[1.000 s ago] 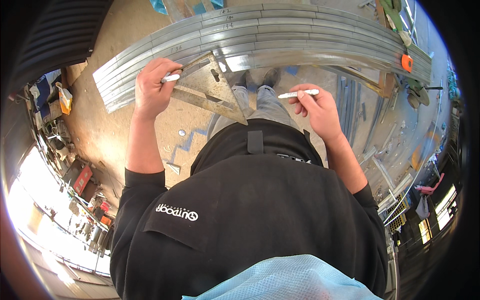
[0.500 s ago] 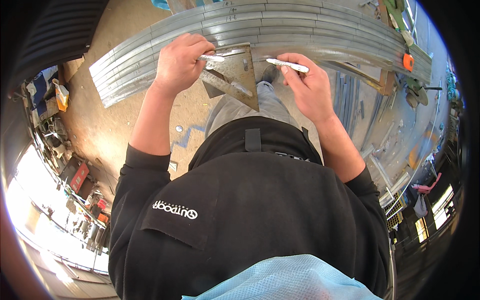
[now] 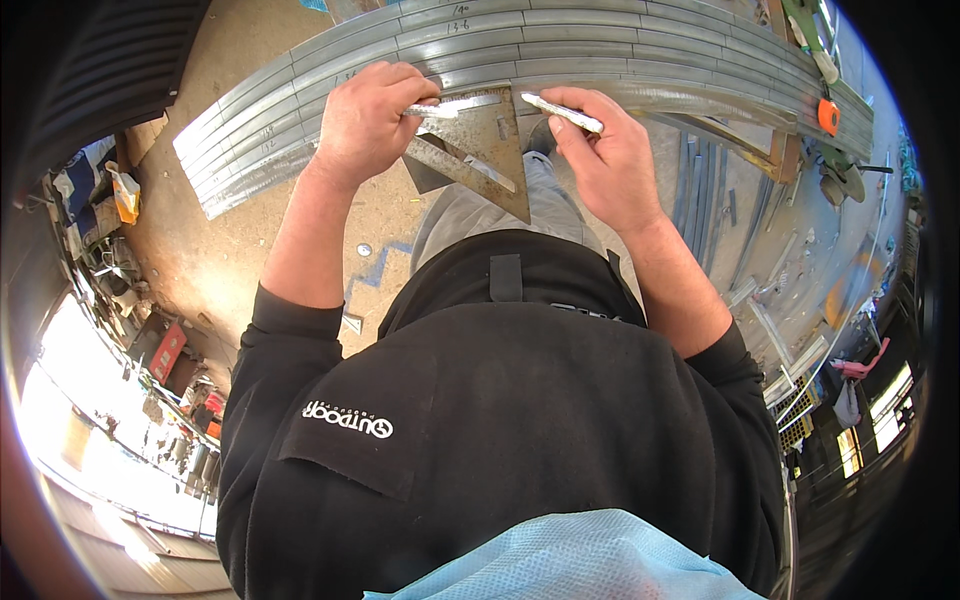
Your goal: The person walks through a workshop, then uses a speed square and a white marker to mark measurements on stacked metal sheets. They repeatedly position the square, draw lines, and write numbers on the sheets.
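My left hand (image 3: 372, 118) is closed, and a short white stick-like piece (image 3: 436, 111) juts from its fingertips over a metal set square (image 3: 492, 135). The fingers hide whether they also grip the square. This worn, triangular tool has cut-out slots; its top edge lies along the near side of a row of long grey metal strips (image 3: 470, 52), its sharp corner toward my waist. My right hand (image 3: 612, 150) pinches a white marker pen (image 3: 564, 112). The pen's tip points left, close beside the square's right edge and the nearest strip.
An orange tag-like item (image 3: 828, 117) hangs at the strips' right end, near a green thing (image 3: 808, 30). Below the strips, metal bars (image 3: 700, 190) lie on the right. Clutter and a yellow-orange bag (image 3: 125, 195) line the left side.
My right hand has moved up and left, bringing the marker's tip nearer the set square's edge. The whole view has shifted slightly; the left hand and square keep about the same places against the strips.
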`<action>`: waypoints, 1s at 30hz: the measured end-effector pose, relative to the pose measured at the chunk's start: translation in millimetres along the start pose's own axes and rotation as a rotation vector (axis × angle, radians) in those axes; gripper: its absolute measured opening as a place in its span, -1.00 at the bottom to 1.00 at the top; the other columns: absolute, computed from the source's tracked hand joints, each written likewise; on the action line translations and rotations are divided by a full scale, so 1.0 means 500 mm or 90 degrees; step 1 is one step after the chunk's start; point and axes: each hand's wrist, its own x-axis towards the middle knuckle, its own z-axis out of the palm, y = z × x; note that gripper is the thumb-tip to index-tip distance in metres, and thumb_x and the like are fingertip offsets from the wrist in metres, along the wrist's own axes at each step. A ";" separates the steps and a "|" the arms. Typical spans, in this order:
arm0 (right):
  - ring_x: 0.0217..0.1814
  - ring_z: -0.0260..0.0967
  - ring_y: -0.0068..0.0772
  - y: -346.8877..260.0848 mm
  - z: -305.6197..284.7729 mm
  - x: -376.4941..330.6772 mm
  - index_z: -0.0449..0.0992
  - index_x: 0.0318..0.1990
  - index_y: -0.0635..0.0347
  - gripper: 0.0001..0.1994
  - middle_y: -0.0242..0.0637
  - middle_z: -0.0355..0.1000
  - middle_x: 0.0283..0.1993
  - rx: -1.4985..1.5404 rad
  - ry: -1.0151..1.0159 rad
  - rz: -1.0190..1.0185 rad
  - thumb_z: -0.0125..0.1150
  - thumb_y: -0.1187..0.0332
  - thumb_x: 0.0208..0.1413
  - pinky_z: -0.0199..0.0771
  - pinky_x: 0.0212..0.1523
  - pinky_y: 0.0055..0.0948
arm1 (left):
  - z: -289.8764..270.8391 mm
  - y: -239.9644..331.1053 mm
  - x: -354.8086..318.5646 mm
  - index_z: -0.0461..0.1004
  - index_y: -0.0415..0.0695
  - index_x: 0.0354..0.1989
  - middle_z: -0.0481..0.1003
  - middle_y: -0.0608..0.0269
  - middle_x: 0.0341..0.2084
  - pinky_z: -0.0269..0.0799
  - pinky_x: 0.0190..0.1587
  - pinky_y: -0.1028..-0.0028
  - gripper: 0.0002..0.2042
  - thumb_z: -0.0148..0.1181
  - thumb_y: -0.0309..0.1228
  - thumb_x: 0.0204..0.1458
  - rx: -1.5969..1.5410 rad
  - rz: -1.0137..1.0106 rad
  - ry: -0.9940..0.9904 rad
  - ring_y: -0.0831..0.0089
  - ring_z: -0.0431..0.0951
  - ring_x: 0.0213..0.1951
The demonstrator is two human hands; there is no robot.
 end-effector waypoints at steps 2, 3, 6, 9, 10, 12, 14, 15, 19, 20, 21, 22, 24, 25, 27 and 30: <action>-0.10 0.61 -0.37 -0.002 0.003 0.002 0.72 0.15 0.25 -0.77 -0.16 0.70 0.09 -0.011 0.000 -0.011 0.33 0.47 0.41 0.64 -0.10 -0.39 | 0.001 -0.001 0.000 0.72 -0.08 -0.13 0.72 0.30 -0.16 0.65 -0.04 0.21 -0.78 0.38 -0.57 0.05 -0.003 -0.001 0.001 0.17 0.71 -0.07; -0.10 0.62 -0.35 -0.002 0.004 0.003 0.72 0.15 0.25 -0.77 -0.16 0.70 0.08 -0.024 0.001 -0.024 0.33 0.47 0.41 0.64 -0.10 -0.38 | 0.002 -0.002 0.000 0.72 -0.09 -0.13 0.72 0.30 -0.16 0.65 -0.03 0.21 -0.78 0.38 -0.58 0.05 -0.005 -0.002 0.003 0.17 0.71 -0.07; -0.11 0.63 -0.28 -0.004 0.007 0.006 0.72 0.14 0.24 -0.76 -0.13 0.69 0.06 -0.057 0.002 -0.054 0.33 0.48 0.39 0.65 -0.11 -0.36 | 0.002 -0.004 -0.001 0.72 -0.09 -0.12 0.73 0.29 -0.16 0.65 -0.02 0.21 -0.78 0.38 -0.58 0.05 -0.007 -0.008 -0.004 0.17 0.71 -0.06; -0.12 0.64 -0.23 -0.007 0.010 0.009 0.72 0.14 0.23 -0.76 -0.13 0.69 0.06 -0.072 0.002 -0.069 0.33 0.49 0.39 0.65 -0.10 -0.34 | 0.003 -0.009 -0.002 0.71 -0.02 -0.10 0.70 0.38 -0.15 0.66 -0.03 0.22 -0.76 0.40 -0.55 0.04 -0.001 0.005 0.001 0.21 0.69 -0.06; -0.12 0.64 -0.22 -0.007 0.011 0.010 0.72 0.14 0.22 -0.76 -0.13 0.69 0.06 -0.075 0.004 -0.076 0.33 0.49 0.39 0.65 -0.10 -0.34 | 0.004 -0.010 -0.002 0.70 0.02 -0.09 0.69 0.42 -0.15 0.66 -0.04 0.22 -0.74 0.41 -0.53 0.04 0.002 0.013 0.005 0.23 0.68 -0.06; -0.11 0.65 -0.19 -0.007 0.013 0.012 0.72 0.14 0.21 -0.76 -0.13 0.69 0.07 -0.084 0.007 -0.085 0.33 0.49 0.39 0.65 -0.10 -0.32 | 0.005 -0.011 -0.002 0.70 0.02 -0.09 0.69 0.42 -0.15 0.66 -0.05 0.22 -0.76 0.42 -0.52 0.05 0.002 0.013 0.002 0.23 0.68 -0.06; -0.11 0.65 -0.15 -0.004 0.015 0.013 0.72 0.14 0.21 -0.77 -0.13 0.69 0.07 -0.092 0.009 -0.094 0.33 0.49 0.39 0.66 -0.09 -0.29 | 0.005 -0.010 -0.002 0.70 0.02 -0.09 0.69 0.42 -0.16 0.66 -0.05 0.22 -0.77 0.42 -0.51 0.07 0.002 0.011 0.001 0.23 0.68 -0.07; -0.10 0.66 -0.13 0.000 0.017 0.015 0.72 0.14 0.20 -0.77 -0.13 0.69 0.08 -0.107 0.014 -0.110 0.33 0.48 0.38 0.66 -0.09 -0.28 | 0.006 -0.009 -0.002 0.70 0.02 -0.10 0.69 0.42 -0.16 0.66 -0.05 0.22 -0.78 0.42 -0.51 0.07 0.001 0.009 0.001 0.23 0.68 -0.07; -0.10 0.68 -0.07 0.015 0.025 0.018 0.71 0.14 0.15 -0.76 -0.18 0.68 0.09 -0.164 0.031 -0.181 0.35 0.46 0.37 0.67 -0.09 -0.22 | 0.005 -0.003 0.000 0.70 0.02 -0.11 0.69 0.43 -0.17 0.66 -0.06 0.22 -0.80 0.43 -0.49 0.10 0.007 0.012 0.009 0.23 0.68 -0.08; -0.10 0.68 -0.06 0.017 0.026 0.018 0.71 0.14 0.13 -0.75 -0.20 0.68 0.10 -0.181 0.034 -0.195 0.36 0.45 0.37 0.68 -0.08 -0.21 | 0.004 -0.002 0.000 0.70 -0.02 -0.11 0.70 0.38 -0.16 0.65 -0.04 0.22 -0.80 0.41 -0.51 0.09 0.001 0.006 0.006 0.21 0.69 -0.07; -0.11 0.68 -0.06 0.018 0.028 0.018 0.71 0.14 0.11 -0.75 -0.22 0.68 0.11 -0.205 0.033 -0.198 0.37 0.44 0.36 0.68 -0.08 -0.20 | 0.003 0.000 0.001 0.71 -0.05 -0.12 0.71 0.33 -0.16 0.65 -0.03 0.21 -0.81 0.40 -0.53 0.08 -0.005 0.000 0.003 0.18 0.70 -0.07; -0.12 0.68 -0.06 0.018 0.028 0.018 0.71 0.14 0.10 -0.75 -0.25 0.68 0.11 -0.228 0.032 -0.201 0.37 0.43 0.36 0.68 -0.09 -0.19 | 0.003 0.001 0.001 0.71 -0.09 -0.13 0.72 0.28 -0.16 0.65 -0.02 0.20 -0.81 0.38 -0.55 0.07 -0.011 -0.006 0.001 0.16 0.71 -0.07; -0.13 0.68 -0.07 0.014 0.029 0.017 0.70 0.13 0.07 -0.76 -0.29 0.67 0.12 -0.263 0.029 -0.205 0.38 0.41 0.35 0.68 -0.09 -0.18 | 0.002 0.001 0.002 0.70 -0.09 -0.13 0.72 0.27 -0.17 0.64 -0.02 0.20 -0.81 0.38 -0.55 0.07 -0.015 -0.003 0.001 0.15 0.70 -0.07; -0.13 0.68 -0.08 0.011 0.028 0.018 0.70 0.12 0.06 -0.77 -0.31 0.67 0.11 -0.274 0.028 -0.208 0.39 0.41 0.35 0.68 -0.10 -0.17 | 0.002 0.000 0.002 0.70 -0.09 -0.13 0.72 0.27 -0.17 0.64 -0.03 0.20 -0.81 0.38 -0.55 0.08 -0.018 -0.002 0.003 0.15 0.70 -0.08; -0.15 0.68 -0.09 0.004 0.027 0.018 0.70 0.09 0.05 -0.79 -0.34 0.66 0.10 -0.295 0.019 -0.208 0.39 0.39 0.34 0.68 -0.12 -0.16 | 0.004 -0.003 0.001 0.70 -0.02 -0.12 0.69 0.37 -0.18 0.65 -0.05 0.22 -0.80 0.42 -0.52 0.07 -0.003 0.010 0.011 0.20 0.68 -0.08; -0.16 0.67 -0.09 -0.006 0.025 0.017 0.70 0.05 0.06 -0.82 -0.34 0.65 0.07 -0.321 0.000 -0.201 0.39 0.39 0.33 0.67 -0.13 -0.15 | 0.006 -0.006 0.000 0.70 0.01 -0.12 0.68 0.42 -0.19 0.66 -0.06 0.22 -0.79 0.44 -0.50 0.08 0.007 0.014 0.015 0.23 0.67 -0.09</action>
